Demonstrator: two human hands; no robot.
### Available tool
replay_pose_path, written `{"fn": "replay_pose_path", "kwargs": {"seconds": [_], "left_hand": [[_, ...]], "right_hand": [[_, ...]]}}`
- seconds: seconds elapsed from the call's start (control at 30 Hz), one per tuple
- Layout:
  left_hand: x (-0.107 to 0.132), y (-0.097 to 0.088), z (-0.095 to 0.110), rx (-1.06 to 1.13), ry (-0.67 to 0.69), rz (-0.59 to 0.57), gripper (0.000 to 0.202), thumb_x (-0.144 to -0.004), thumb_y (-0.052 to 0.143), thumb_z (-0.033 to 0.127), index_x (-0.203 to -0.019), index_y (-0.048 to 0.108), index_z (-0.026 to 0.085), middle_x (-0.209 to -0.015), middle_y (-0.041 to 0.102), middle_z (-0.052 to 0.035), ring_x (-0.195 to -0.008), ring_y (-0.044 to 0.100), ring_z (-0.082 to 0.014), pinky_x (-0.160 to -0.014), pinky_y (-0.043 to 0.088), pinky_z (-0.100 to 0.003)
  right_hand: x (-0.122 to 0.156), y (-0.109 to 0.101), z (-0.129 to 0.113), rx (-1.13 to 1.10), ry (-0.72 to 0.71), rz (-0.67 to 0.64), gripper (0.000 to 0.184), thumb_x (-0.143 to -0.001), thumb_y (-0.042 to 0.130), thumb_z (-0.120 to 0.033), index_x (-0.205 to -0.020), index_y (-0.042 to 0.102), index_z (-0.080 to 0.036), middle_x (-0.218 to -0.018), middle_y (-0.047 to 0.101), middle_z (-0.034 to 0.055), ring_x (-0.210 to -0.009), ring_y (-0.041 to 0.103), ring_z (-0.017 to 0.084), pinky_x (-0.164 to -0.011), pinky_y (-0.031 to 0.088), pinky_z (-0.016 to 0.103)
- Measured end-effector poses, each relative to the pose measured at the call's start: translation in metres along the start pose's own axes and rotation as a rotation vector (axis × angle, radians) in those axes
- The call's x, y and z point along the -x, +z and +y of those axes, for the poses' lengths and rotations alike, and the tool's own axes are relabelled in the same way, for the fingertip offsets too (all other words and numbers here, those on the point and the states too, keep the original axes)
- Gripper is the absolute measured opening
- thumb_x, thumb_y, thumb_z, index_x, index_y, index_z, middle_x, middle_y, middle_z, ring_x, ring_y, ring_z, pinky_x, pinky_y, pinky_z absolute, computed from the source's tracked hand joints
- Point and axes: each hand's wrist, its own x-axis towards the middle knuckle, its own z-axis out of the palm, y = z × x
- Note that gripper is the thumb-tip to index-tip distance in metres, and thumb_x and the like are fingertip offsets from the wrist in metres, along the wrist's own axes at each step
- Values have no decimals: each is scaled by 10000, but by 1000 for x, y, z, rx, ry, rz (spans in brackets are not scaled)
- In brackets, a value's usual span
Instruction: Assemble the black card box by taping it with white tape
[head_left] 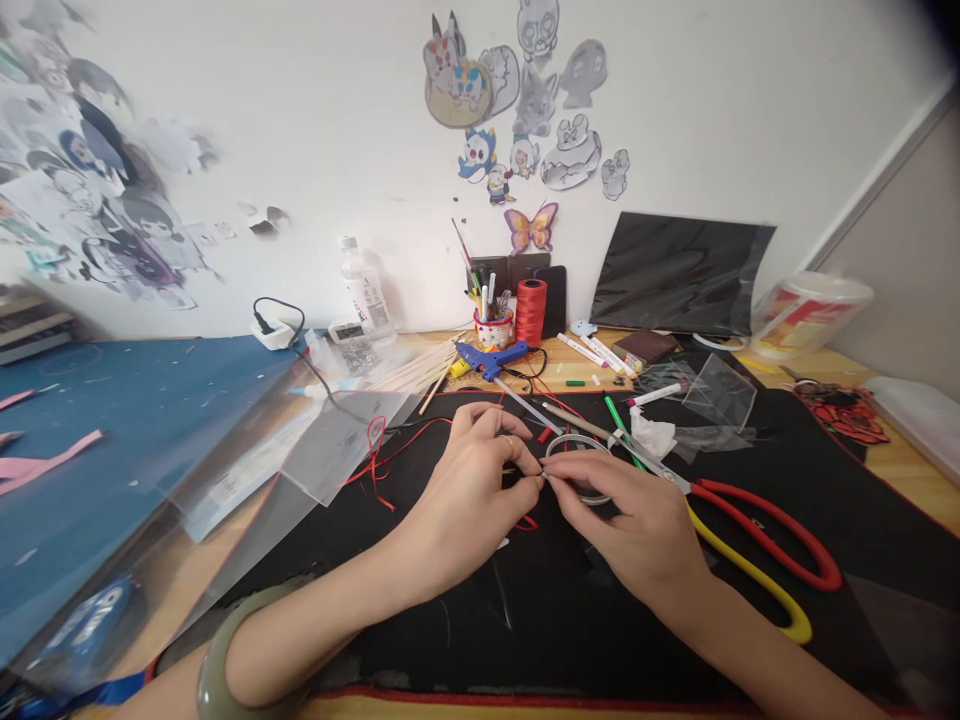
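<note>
My left hand [487, 470] and my right hand [637, 515] meet above the black mat [420, 640], thumb and forefinger of each pinched together. Between the fingertips is something tiny that I cannot make out. A pale round hoop [574, 440], perhaps a tape roll, shows behind my right fingers; whether they touch it is unclear. Red cord [375, 465] lies looped left of my left hand, with more strands beyond the hands. Large scissors [765, 520] with red and yellow handles lie beside and partly behind my right hand, their blades pointing away to the left.
Beyond the hands lie a blue glue gun [491, 360], wooden sticks [412, 365], a red thread spool [531, 313] and a pen cup [493, 328]. Clear plastic sheets [337, 445] cover the mat's left edge. Crumpled tissue [652, 432] and markers [600, 352] sit at right.
</note>
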Motion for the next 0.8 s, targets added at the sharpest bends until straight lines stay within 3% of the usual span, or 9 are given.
{"fn": "replay_pose_path", "kwargs": {"seconds": [0.3,0.53,0.8], "left_hand": [[-1,3,-4,-7,8,12,89,-761,558,154,-696,611,183,-1027,529,-38,-1104,363,-205,-983,325,-388],[0,4,-5,-22,20,34,100,-756,555,148,-688,614,191,-1022,532,-34,-1117,349,-211,-980,323,-394],[2,6,-4,-55,52,58,94,-739,561,130,-676,605,185,-1007,531,-33,-1111,339,-215,-981,316,-384]], "right_hand": [[2,1,2,51,-73,45,150,-780,540,-109,-846,635,-205,-831,707,6,-754,668,127,-714,549,228],[1,-1,0,22,-37,46,137,-746,556,-105,-809,632,-199,-817,714,-7,-667,672,109,-645,566,202],[1,-3,0,217,-228,53,112,-758,569,-85,-819,599,-174,-837,704,22,-771,667,125,-739,521,214]]}}
